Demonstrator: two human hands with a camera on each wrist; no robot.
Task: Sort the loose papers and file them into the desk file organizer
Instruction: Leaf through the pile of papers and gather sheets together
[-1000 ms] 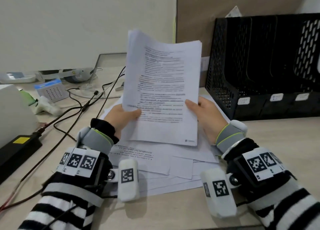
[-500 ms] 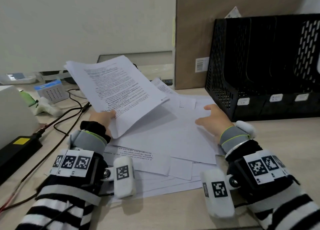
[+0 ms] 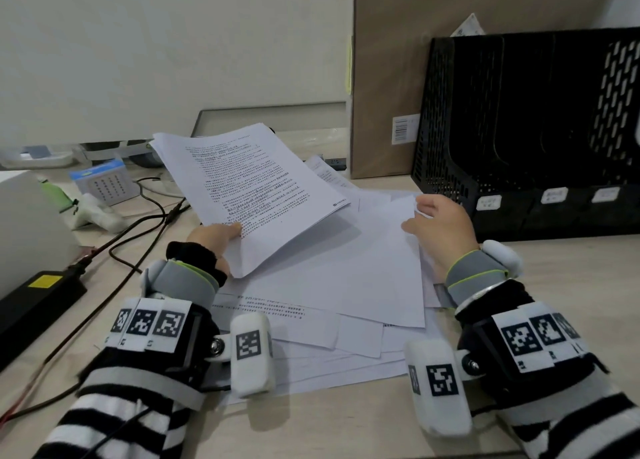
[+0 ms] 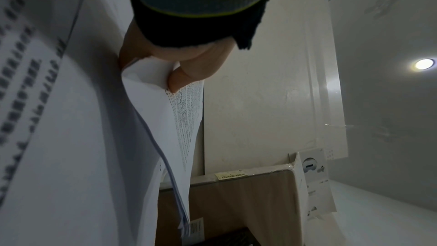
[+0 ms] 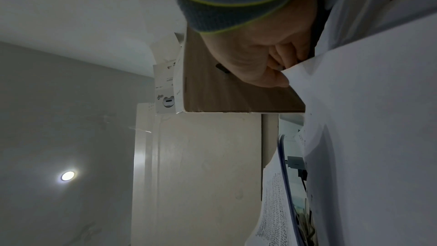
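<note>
My left hand (image 3: 232, 231) grips a stapled-looking stack of printed pages (image 3: 256, 188) by its near edge and holds it tilted above the left side of the desk; in the left wrist view the thumb (image 4: 182, 74) pinches that stack (image 4: 179, 128). More loose papers (image 3: 311, 323) lie spread on the desk. My right hand (image 3: 415, 213) pinches the raised far right corner of the top blank sheet (image 3: 353, 268), as the right wrist view shows with curled fingers (image 5: 281, 57) at the sheet (image 5: 366, 119). The black mesh file organizer (image 3: 519, 129) stands just right of that hand.
A tall brown cardboard box (image 3: 384, 71) stands behind the papers, left of the organizer. Black cables (image 3: 138, 223) and a power adapter (image 3: 34, 299) lie at the left, with a small desk calendar (image 3: 104, 181) and a white box (image 3: 20, 223) behind them.
The printed stack, held upright by both hands, has come down and to the left in the left hand alone. The right hand let go and moved onto the blank sheet's corner.
</note>
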